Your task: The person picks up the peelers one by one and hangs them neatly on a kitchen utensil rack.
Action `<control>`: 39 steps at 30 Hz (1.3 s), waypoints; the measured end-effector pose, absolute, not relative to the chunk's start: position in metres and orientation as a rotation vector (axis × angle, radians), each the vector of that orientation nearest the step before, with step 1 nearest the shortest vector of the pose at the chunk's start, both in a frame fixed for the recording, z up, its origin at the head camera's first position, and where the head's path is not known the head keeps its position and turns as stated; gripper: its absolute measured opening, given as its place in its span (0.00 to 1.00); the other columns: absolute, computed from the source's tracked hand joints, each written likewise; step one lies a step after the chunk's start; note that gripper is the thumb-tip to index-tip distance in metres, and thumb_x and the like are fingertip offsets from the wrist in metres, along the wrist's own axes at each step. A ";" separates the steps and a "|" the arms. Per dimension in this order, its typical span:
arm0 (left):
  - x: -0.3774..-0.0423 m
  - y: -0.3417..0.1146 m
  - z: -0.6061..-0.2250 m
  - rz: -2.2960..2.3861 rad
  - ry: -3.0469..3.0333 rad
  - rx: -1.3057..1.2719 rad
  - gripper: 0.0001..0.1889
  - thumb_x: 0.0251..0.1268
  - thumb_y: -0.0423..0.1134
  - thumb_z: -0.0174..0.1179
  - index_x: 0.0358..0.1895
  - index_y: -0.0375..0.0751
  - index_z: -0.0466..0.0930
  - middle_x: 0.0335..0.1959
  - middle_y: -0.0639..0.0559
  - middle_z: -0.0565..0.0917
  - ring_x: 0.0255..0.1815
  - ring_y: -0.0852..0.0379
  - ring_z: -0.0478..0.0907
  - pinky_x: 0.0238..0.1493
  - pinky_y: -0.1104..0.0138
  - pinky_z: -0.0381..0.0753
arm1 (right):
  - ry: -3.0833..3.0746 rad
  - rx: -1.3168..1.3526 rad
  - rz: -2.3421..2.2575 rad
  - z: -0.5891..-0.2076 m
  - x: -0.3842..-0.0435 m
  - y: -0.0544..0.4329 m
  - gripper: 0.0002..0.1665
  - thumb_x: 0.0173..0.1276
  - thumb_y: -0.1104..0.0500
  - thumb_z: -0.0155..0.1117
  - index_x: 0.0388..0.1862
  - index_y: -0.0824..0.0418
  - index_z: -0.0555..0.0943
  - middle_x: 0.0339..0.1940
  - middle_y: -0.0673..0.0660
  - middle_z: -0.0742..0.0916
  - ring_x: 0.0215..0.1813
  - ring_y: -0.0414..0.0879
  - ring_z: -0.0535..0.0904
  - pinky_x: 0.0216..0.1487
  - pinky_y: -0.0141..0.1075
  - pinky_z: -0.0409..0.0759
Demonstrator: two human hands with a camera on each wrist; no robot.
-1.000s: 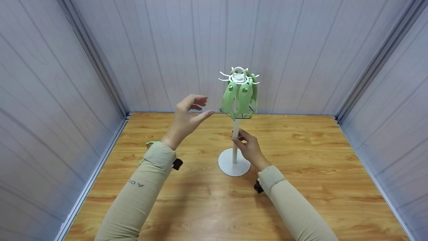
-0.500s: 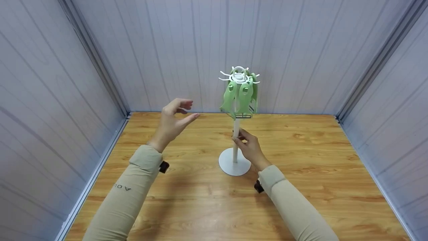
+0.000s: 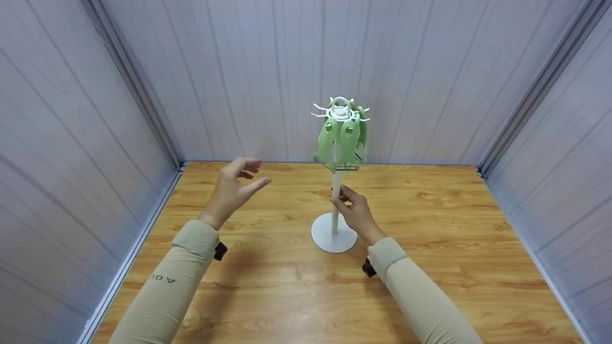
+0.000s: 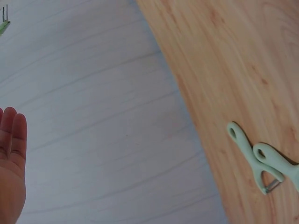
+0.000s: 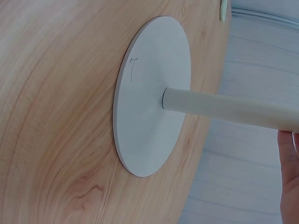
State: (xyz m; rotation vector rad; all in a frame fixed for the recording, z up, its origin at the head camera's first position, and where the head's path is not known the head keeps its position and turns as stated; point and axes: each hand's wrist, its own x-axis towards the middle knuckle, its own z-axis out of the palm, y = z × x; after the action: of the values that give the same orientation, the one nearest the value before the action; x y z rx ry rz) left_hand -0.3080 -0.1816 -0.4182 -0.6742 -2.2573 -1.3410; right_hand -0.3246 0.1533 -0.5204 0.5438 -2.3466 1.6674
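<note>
A white stand (image 3: pixel 335 200) rises from its round base (image 3: pixel 333 232) on the wooden bench (image 3: pixel 430 267). The right hand (image 3: pixel 356 215) pinches the pole mid-height, likely steadying it. Above those fingers, green utensils (image 3: pixel 342 138) hang from hooks. The left hand (image 3: pixel 232 191) hovers apart, fingers loosely spread, empty.

Both arms wear long beige sleeves (image 3: pixel 172 286); the left carries dark lettering (image 3: pixel 163 278), and black wrist devices (image 3: pixel 220 251) sit beneath the cuffs.

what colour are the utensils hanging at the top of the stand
Pale green utensils, hanging from a white stand; the head view shows them best.
</note>
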 end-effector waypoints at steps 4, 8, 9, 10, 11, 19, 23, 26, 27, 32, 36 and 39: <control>-0.304 -0.190 -0.427 -1.333 -2.303 -0.650 0.22 0.67 0.34 0.77 0.61 0.32 0.85 0.56 0.38 0.88 0.57 0.39 0.84 0.59 0.46 0.86 | -2.350 0.551 1.661 -0.521 -0.325 0.153 0.17 0.83 0.61 0.65 0.64 0.66 0.84 0.49 0.62 0.89 0.48 0.45 0.84 0.51 0.43 0.91; -0.301 -0.196 -0.433 -1.324 -2.346 -0.619 0.22 0.68 0.34 0.77 0.62 0.33 0.84 0.55 0.37 0.87 0.57 0.38 0.84 0.60 0.46 0.86 | -2.332 0.551 1.680 -0.521 -0.325 0.153 0.17 0.83 0.62 0.65 0.65 0.67 0.84 0.49 0.63 0.89 0.47 0.45 0.84 0.50 0.39 0.91; -0.300 -0.198 -0.435 -1.321 -2.355 -0.611 0.22 0.68 0.34 0.77 0.62 0.33 0.84 0.56 0.38 0.87 0.57 0.39 0.84 0.60 0.47 0.86 | -2.326 0.550 1.686 -0.521 -0.325 0.153 0.17 0.82 0.62 0.65 0.65 0.67 0.84 0.49 0.63 0.89 0.47 0.45 0.84 0.49 0.38 0.90; -0.300 -0.199 -0.437 -1.319 -2.361 -0.605 0.22 0.68 0.34 0.77 0.62 0.32 0.84 0.56 0.37 0.87 0.57 0.39 0.84 0.60 0.47 0.86 | -2.320 0.551 1.693 -0.521 -0.325 0.153 0.17 0.82 0.62 0.66 0.65 0.67 0.84 0.49 0.63 0.89 0.47 0.46 0.84 0.49 0.37 0.90; -0.300 -0.200 -0.438 -1.315 -2.366 -0.600 0.22 0.68 0.34 0.77 0.62 0.32 0.84 0.56 0.37 0.87 0.57 0.40 0.84 0.59 0.47 0.86 | -2.314 0.552 1.698 -0.522 -0.325 0.153 0.17 0.82 0.62 0.66 0.64 0.67 0.85 0.48 0.63 0.89 0.47 0.45 0.84 0.48 0.36 0.90; -0.297 -0.211 -0.456 -1.284 -2.424 -0.582 0.23 0.68 0.35 0.77 0.63 0.33 0.84 0.58 0.37 0.88 0.57 0.39 0.85 0.58 0.46 0.87 | -2.310 0.553 1.696 -0.523 -0.327 0.153 0.16 0.82 0.63 0.66 0.64 0.66 0.85 0.48 0.63 0.89 0.46 0.45 0.84 0.47 0.35 0.89; -0.294 -0.216 -0.465 -1.304 -2.453 -0.551 0.23 0.69 0.36 0.77 0.63 0.33 0.84 0.59 0.37 0.88 0.56 0.40 0.85 0.59 0.44 0.86 | -2.310 0.553 1.691 -0.523 -0.327 0.153 0.16 0.82 0.63 0.66 0.64 0.66 0.85 0.48 0.63 0.89 0.46 0.44 0.84 0.47 0.34 0.89; -0.293 -0.221 -0.473 -1.298 -2.473 -0.534 0.23 0.69 0.36 0.77 0.63 0.33 0.85 0.58 0.39 0.88 0.56 0.43 0.85 0.58 0.43 0.86 | -2.308 0.555 1.691 -0.523 -0.326 0.153 0.16 0.81 0.64 0.67 0.63 0.66 0.85 0.47 0.63 0.89 0.46 0.44 0.84 0.47 0.33 0.89; -0.293 -0.223 -0.476 -1.286 -2.480 -0.531 0.23 0.69 0.36 0.77 0.63 0.33 0.85 0.57 0.39 0.88 0.56 0.44 0.85 0.58 0.44 0.86 | -2.307 0.555 1.691 -0.523 -0.326 0.153 0.16 0.81 0.64 0.67 0.63 0.66 0.85 0.47 0.63 0.89 0.46 0.44 0.84 0.47 0.34 0.89; -0.291 -0.231 -0.488 -1.232 -2.508 -0.519 0.23 0.67 0.36 0.78 0.63 0.33 0.85 0.55 0.40 0.88 0.55 0.42 0.86 0.56 0.45 0.87 | -2.309 0.562 1.680 -0.523 -0.326 0.153 0.17 0.81 0.63 0.66 0.64 0.67 0.85 0.47 0.64 0.89 0.47 0.48 0.85 0.47 0.35 0.89; -0.289 -0.236 -0.495 -1.252 -2.548 -0.481 0.24 0.67 0.36 0.78 0.64 0.34 0.85 0.57 0.40 0.88 0.57 0.41 0.85 0.57 0.45 0.86 | -2.307 0.562 1.691 -0.523 -0.326 0.153 0.17 0.81 0.64 0.66 0.64 0.68 0.85 0.48 0.65 0.89 0.48 0.50 0.85 0.48 0.37 0.90; -0.288 -0.241 -0.499 -1.252 -2.587 -0.454 0.24 0.68 0.37 0.77 0.64 0.34 0.84 0.56 0.39 0.87 0.56 0.41 0.84 0.58 0.45 0.86 | -2.306 0.558 1.701 -0.522 -0.325 0.153 0.17 0.81 0.64 0.66 0.64 0.68 0.84 0.49 0.65 0.89 0.48 0.50 0.85 0.48 0.37 0.90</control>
State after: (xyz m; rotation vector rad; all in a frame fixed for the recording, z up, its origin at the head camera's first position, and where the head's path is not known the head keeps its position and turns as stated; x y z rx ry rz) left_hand -0.2883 -0.2412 -0.4988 -0.4540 -2.5871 -1.2522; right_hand -0.3248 0.1529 -0.5219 0.5580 -2.3059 1.7005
